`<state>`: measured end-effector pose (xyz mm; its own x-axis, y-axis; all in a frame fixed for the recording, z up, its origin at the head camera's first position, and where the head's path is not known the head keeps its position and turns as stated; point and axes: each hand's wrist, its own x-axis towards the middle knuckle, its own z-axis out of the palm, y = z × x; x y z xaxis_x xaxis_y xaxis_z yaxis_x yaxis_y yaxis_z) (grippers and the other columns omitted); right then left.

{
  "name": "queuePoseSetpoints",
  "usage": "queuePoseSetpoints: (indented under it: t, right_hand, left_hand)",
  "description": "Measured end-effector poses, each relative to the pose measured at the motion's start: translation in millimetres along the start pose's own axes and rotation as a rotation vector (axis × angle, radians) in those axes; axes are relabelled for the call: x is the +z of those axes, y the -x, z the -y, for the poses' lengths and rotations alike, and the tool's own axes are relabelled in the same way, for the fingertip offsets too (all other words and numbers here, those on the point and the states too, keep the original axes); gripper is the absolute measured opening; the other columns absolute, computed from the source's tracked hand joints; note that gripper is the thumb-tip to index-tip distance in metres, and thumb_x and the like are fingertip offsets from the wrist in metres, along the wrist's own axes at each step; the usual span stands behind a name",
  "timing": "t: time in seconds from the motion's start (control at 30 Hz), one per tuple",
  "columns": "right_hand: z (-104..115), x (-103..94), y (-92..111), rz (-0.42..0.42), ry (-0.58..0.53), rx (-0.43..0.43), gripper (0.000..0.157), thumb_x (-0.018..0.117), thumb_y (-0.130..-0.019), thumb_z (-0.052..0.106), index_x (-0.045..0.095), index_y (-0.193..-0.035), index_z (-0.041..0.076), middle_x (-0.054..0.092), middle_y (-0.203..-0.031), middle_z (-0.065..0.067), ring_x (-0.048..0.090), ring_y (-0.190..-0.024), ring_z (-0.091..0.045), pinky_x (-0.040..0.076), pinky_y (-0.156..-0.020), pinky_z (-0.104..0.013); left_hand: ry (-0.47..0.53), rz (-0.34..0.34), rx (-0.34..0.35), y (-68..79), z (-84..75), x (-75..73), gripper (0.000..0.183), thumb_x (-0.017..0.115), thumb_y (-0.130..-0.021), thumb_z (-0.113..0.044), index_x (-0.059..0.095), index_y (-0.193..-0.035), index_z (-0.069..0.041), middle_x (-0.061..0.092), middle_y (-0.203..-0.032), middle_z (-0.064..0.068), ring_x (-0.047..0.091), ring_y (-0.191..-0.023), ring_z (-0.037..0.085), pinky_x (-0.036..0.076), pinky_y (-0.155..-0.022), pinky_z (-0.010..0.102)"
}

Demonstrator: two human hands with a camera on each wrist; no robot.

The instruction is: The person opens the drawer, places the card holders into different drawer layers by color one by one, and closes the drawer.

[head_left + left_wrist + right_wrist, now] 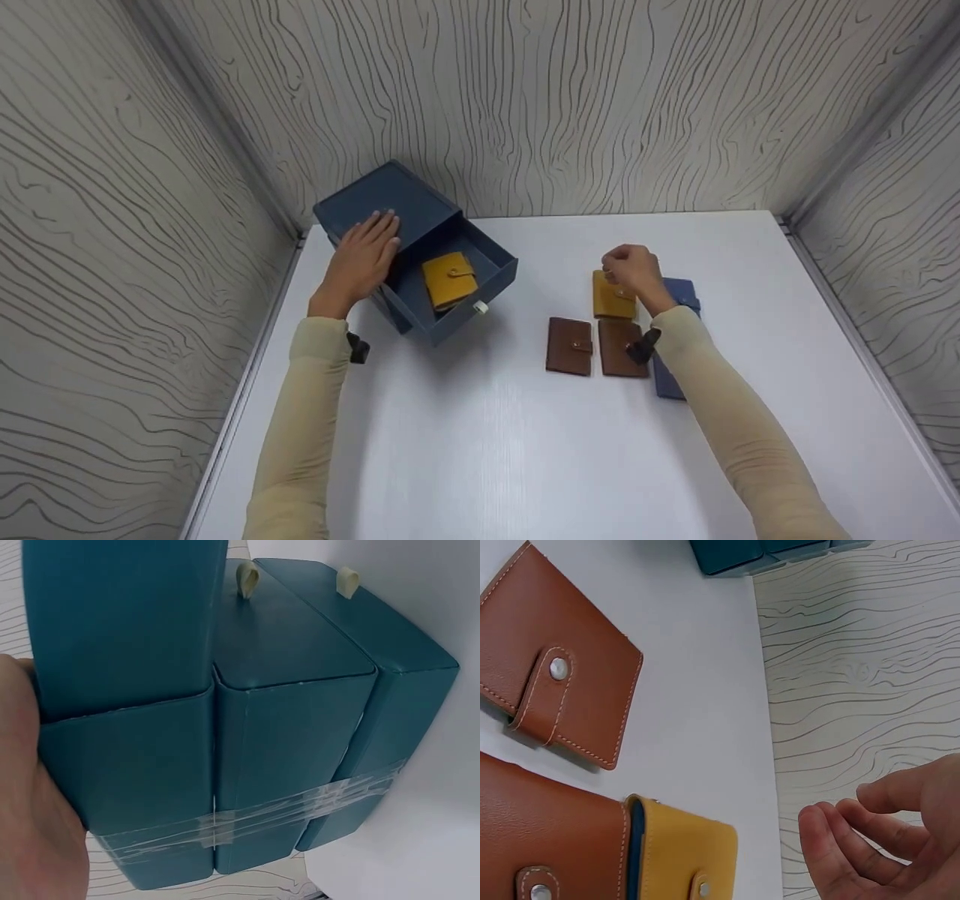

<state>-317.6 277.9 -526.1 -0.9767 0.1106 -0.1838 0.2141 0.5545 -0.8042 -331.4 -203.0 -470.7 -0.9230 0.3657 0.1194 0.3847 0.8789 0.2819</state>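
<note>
My left hand rests with straight fingers on top of a dark blue drawer box. Its top drawer is pulled out, and a yellow snap wallet lies inside. Over the table, my right hand hovers above a second yellow wallet, fingers loosely curled around nothing. In the right wrist view, a gap shows between thumb and fingertips, and that yellow wallet is beside the hand. Two brown wallets lie nearer to me.
Blue wallets lie to the right, partly hidden under my right forearm. Clear tape binds the box's stacked units, and pale pull loops stick out from the lower drawers. Wood-patterned panels enclose the white table.
</note>
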Motion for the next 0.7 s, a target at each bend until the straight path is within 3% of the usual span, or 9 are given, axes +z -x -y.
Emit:
queuePoseSetpoints:
  t: [0.2,0.53,0.7]
  right_hand:
    - [-10,0.9,-3,-0.008,0.028,0.048,0.041,0.054,-0.109,0.022,0.064,-0.135,-0.008,0.069,-0.127,-0.026,0.068,-0.111,-0.032,0.058,-0.088,-0.033]
    - [-28,-2.7,-1,-0.031,0.068,0.052,0.043,0.052,-0.108,0.023,0.064,-0.136,-0.008,0.066,-0.131,-0.029,0.068,-0.115,-0.038,0.058,-0.097,-0.043]
    - [-36,-2.7,-3,-0.034,0.083,0.105,0.043,0.052,-0.107,0.022,0.062,-0.136,-0.008,0.065,-0.133,-0.029,0.064,-0.114,-0.036,0.057,-0.099,-0.045]
  left_hand:
    - [0.002,-0.006,0.002,0.7,0.7,0.7,0.058,0.027,-0.119,-0.041,0.029,-0.170,-0.014,0.026,-0.178,0.006,0.020,-0.167,0.030,0.011,-0.137,0.052]
    - [0.007,0.006,-0.010,-0.1,-1.8,-0.9,0.058,0.026,-0.119,-0.041,0.028,-0.170,-0.014,0.025,-0.178,0.006,0.018,-0.167,0.029,0.010,-0.138,0.051]
    - [0.007,0.005,-0.005,-0.5,-0.4,-0.9,0.058,0.026,-0.119,-0.041,0.028,-0.170,-0.014,0.025,-0.178,0.006,0.018,-0.167,0.030,0.010,-0.138,0.051]
